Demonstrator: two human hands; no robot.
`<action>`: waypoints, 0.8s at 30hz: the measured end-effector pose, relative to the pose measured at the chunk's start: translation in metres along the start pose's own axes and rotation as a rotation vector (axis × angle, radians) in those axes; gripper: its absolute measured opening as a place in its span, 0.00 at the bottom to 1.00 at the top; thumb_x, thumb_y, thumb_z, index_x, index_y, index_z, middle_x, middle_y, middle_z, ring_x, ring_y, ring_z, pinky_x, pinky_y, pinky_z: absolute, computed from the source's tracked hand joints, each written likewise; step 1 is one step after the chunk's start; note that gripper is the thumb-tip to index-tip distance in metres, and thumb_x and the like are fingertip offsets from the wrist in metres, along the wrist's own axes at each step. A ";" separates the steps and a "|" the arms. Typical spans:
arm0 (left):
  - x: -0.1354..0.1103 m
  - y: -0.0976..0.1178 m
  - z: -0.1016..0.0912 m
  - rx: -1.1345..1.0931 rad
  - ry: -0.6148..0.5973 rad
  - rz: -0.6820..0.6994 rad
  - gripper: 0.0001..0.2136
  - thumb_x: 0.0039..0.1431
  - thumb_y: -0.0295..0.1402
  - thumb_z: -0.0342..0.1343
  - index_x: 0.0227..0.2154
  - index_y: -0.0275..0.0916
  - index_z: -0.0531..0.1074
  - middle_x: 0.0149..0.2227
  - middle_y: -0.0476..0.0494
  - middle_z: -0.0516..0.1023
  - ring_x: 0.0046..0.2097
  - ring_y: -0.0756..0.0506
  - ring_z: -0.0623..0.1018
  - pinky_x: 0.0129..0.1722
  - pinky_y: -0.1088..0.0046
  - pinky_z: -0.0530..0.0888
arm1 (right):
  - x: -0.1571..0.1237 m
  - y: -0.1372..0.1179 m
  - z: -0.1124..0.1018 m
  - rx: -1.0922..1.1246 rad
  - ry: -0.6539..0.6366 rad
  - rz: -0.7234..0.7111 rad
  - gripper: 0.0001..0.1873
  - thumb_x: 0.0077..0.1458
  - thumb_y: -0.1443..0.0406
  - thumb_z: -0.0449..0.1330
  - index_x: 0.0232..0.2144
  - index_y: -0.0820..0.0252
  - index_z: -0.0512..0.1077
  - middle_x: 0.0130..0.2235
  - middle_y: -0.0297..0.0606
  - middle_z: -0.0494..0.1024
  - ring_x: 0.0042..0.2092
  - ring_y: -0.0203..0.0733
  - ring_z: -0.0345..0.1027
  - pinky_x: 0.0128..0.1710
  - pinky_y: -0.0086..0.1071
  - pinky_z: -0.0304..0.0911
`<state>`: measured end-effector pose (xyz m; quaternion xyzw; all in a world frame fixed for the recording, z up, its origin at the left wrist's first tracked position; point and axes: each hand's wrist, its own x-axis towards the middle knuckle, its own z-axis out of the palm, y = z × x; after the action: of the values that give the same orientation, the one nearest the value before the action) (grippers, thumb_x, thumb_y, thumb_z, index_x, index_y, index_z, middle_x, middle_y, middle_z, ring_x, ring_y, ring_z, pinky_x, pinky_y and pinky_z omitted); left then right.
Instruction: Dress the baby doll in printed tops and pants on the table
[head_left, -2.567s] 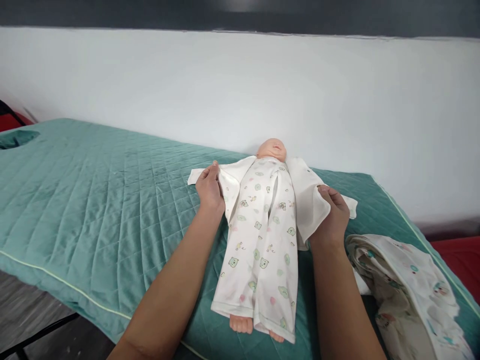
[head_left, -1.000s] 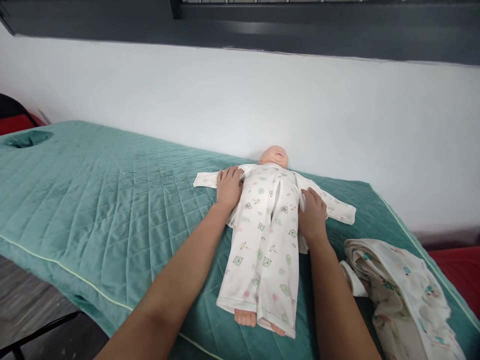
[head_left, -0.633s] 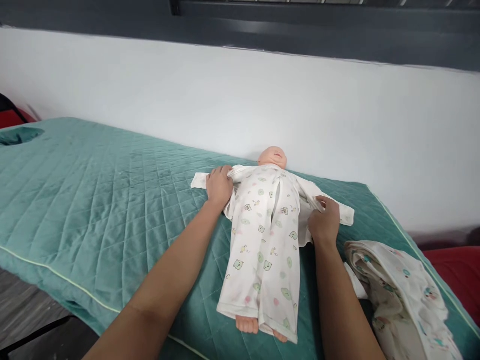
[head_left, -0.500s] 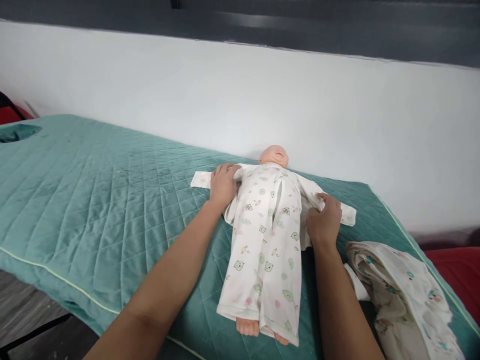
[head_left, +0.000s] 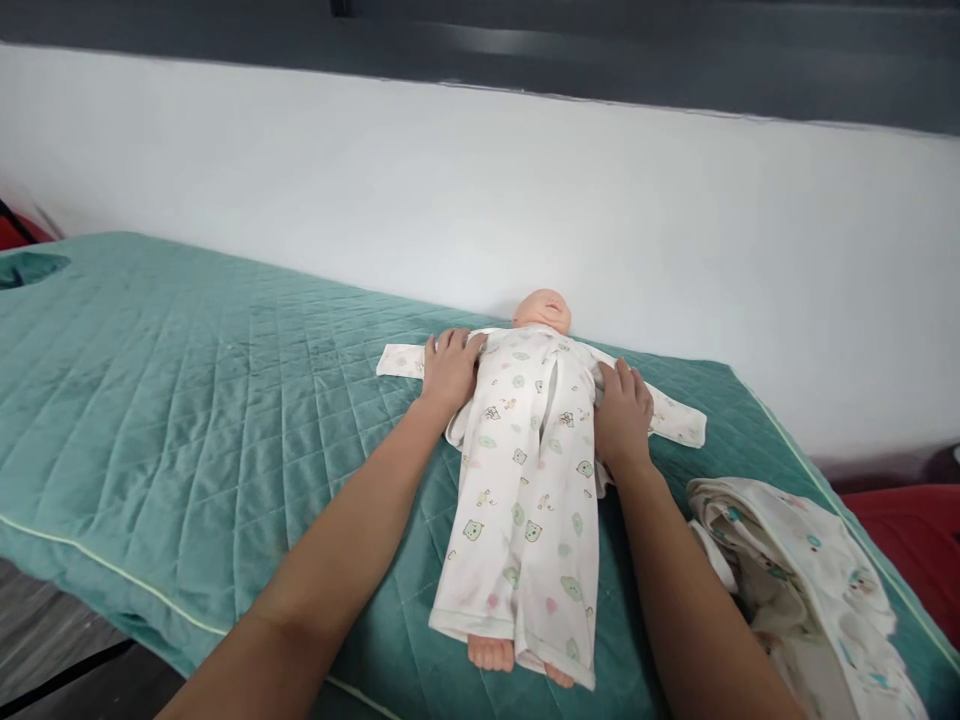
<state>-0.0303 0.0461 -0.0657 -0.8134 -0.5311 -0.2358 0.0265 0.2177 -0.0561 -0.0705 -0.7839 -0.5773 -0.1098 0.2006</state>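
A baby doll (head_left: pixel 541 312) lies on its back on a green quilted cover, its head towards the wall and its bare feet towards me. It wears a white garment (head_left: pixel 517 500) printed with green animals and leaves, with long trouser legs and sleeves spread out sideways. My left hand (head_left: pixel 450 370) rests over the sleeve at the doll's shoulder on the left, fingers stretched and a little apart. Against the doll's other side lies my right hand (head_left: pixel 624 410), its fingers extended over the top of the right sleeve (head_left: pixel 679 418). Its palm side is hidden.
A bundle of white printed cloth (head_left: pixel 817 590) lies at the cover's right edge. The green quilted cover (head_left: pixel 225 420) stretches far left to a hole. A white wall (head_left: pixel 337 180) stands behind. Red objects (head_left: pixel 907 540) show beyond the right edge.
My right hand has let go of the pinched cloth near the right sleeve and moved left against the doll's side, its fingers now straighter. My left hand stays at the shoulder.
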 end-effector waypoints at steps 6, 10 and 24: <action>0.006 0.003 0.001 0.074 -0.016 -0.058 0.21 0.70 0.32 0.39 0.62 0.49 0.64 0.59 0.39 0.72 0.60 0.36 0.67 0.64 0.50 0.58 | 0.011 0.000 -0.001 -0.084 -0.065 0.057 0.28 0.66 0.64 0.43 0.67 0.58 0.56 0.71 0.47 0.56 0.71 0.56 0.45 0.68 0.61 0.45; 0.011 0.002 0.001 0.089 -0.040 -0.093 0.21 0.69 0.32 0.40 0.61 0.48 0.66 0.55 0.38 0.74 0.57 0.36 0.69 0.61 0.52 0.61 | 0.017 0.005 0.001 -0.049 -0.058 0.115 0.27 0.65 0.58 0.46 0.64 0.55 0.60 0.69 0.48 0.60 0.70 0.58 0.47 0.67 0.62 0.43; 0.010 -0.013 -0.006 0.053 -0.164 -0.252 0.23 0.62 0.43 0.53 0.61 0.59 0.65 0.57 0.40 0.72 0.60 0.32 0.68 0.66 0.40 0.52 | 0.022 0.034 -0.008 0.047 -0.105 0.327 0.30 0.58 0.42 0.56 0.59 0.41 0.67 0.65 0.41 0.65 0.67 0.61 0.54 0.66 0.62 0.44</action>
<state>-0.0401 0.0587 -0.0592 -0.7560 -0.6353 -0.1557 -0.0252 0.2569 -0.0497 -0.0608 -0.8671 -0.4541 -0.0210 0.2038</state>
